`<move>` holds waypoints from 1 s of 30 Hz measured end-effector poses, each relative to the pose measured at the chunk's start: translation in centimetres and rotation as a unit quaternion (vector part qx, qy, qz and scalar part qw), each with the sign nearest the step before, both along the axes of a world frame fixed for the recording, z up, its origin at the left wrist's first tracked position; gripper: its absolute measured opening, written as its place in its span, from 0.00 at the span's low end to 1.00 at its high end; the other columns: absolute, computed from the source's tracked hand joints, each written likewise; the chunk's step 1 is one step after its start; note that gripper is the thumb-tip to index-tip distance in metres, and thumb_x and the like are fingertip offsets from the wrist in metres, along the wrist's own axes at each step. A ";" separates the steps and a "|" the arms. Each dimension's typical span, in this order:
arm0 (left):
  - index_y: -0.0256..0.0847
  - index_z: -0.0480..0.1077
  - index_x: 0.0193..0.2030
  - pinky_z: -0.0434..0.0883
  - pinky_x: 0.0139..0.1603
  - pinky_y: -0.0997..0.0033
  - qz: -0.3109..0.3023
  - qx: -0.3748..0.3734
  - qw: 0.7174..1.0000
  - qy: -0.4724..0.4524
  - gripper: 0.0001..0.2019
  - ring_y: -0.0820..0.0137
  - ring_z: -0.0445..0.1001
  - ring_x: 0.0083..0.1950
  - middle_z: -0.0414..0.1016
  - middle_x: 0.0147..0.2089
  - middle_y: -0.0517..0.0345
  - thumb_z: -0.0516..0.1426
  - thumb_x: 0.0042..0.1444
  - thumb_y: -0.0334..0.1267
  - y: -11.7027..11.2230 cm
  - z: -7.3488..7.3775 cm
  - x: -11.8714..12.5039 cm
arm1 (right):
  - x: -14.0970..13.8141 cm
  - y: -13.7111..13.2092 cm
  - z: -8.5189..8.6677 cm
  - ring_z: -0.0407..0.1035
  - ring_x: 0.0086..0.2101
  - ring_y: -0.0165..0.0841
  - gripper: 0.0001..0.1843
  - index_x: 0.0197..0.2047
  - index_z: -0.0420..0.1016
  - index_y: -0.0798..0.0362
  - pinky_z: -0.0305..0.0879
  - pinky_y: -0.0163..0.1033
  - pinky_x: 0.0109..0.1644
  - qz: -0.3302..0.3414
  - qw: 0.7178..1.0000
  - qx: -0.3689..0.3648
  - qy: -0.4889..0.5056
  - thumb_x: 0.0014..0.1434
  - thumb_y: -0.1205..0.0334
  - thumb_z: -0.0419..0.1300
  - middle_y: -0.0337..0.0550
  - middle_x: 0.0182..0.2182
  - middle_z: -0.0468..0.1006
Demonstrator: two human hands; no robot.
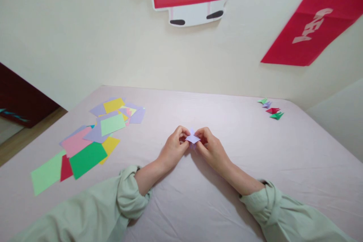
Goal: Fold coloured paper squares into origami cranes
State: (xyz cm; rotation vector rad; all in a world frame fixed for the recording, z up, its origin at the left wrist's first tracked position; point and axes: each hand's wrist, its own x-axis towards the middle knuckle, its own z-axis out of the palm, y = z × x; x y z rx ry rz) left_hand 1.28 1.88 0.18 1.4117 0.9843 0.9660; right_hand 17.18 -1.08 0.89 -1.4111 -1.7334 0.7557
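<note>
A small folded piece of lavender paper point(193, 138) is held up between my two hands, just above the table. My left hand point(176, 145) pinches its left side between thumb and fingers. On its right side my right hand point(211, 146) grips it in the same way. The paper has a pointed top and slanting lower edges; parts of it are hidden behind the fingertips.
Loose coloured paper sheets point(87, 160) lie overlapping on the left of the cloth-covered table point(181, 211). Several small folded paper figures point(273, 110) stand in a row at the far right. Behind the table rises a pale wall point(85, 26) with a red banner point(309, 26).
</note>
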 end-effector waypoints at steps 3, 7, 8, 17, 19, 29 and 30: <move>0.41 0.64 0.37 0.67 0.35 0.76 -0.013 0.026 0.999 0.020 0.07 0.74 0.71 0.35 0.71 0.33 0.63 0.54 0.52 0.26 -0.2 0.1 -0.1 | 0.0 0.1 0.0 0.68 0.31 0.32 0.06 0.40 0.66 0.50 0.61 0.37 0.36 0.001 1.000 0.000 0.003 0.58 0.68 0.52 0.38 0.32 0.74; 0.40 0.65 0.35 0.68 0.37 0.74 -0.019 0.043 0.999 0.022 0.02 0.73 0.72 0.35 0.70 0.33 0.63 0.55 0.55 0.30 -0.1 -0.1 -0.2 | -0.1 0.1 0.3 0.67 0.30 0.31 0.04 0.36 0.67 0.51 0.61 0.36 0.36 0.006 1.000 0.012 0.011 0.59 0.67 0.53 0.38 0.30 0.73; 0.40 0.65 0.34 0.68 0.37 0.74 -0.018 0.043 0.999 0.022 0.02 0.73 0.71 0.35 0.70 0.33 0.63 0.56 0.55 0.31 0.0 -0.1 -0.2 | -0.1 0.1 0.4 0.67 0.30 0.31 0.04 0.36 0.68 0.51 0.61 0.36 0.35 0.011 1.000 0.013 0.019 0.59 0.67 0.53 0.38 0.30 0.73; 0.39 0.67 0.35 0.68 0.38 0.74 -0.025 0.039 0.999 0.030 0.04 0.73 0.71 0.35 0.71 0.33 0.61 0.56 0.58 0.36 0.0 0.2 -0.1 | -0.1 0.2 0.1 0.64 0.26 0.29 0.05 0.33 0.68 0.52 0.59 0.35 0.31 -0.008 0.996 -0.025 0.081 0.61 0.63 0.54 0.35 0.25 0.70; 0.39 0.68 0.35 0.67 0.39 0.73 -0.019 0.046 0.998 0.041 0.06 0.72 0.71 0.36 0.71 0.33 0.61 0.56 0.60 0.38 -0.1 0.2 -0.1 | -0.2 0.2 0.2 0.64 0.25 0.29 0.05 0.33 0.68 0.52 0.59 0.35 0.31 -0.010 0.996 -0.032 0.087 0.61 0.63 0.55 0.35 0.25 0.70; 0.41 0.69 0.35 0.65 0.39 0.73 0.015 0.073 0.994 0.082 0.06 0.72 0.70 0.36 0.72 0.33 0.61 0.53 0.61 0.39 0.4 -0.4 -0.4 | 0.0 0.5 0.4 0.65 0.30 0.31 0.14 0.36 0.72 0.52 0.61 0.36 0.36 0.036 0.987 -0.067 0.140 0.65 0.55 0.50 0.38 0.28 0.71; 0.41 0.69 0.35 0.66 0.40 0.73 0.014 0.073 0.994 0.081 0.07 0.72 0.70 0.36 0.72 0.33 0.61 0.53 0.61 0.39 0.4 -0.4 -0.4 | 0.0 0.5 0.4 0.65 0.30 0.31 0.13 0.36 0.72 0.52 0.61 0.36 0.36 0.038 0.986 -0.072 0.146 0.65 0.55 0.51 0.38 0.28 0.71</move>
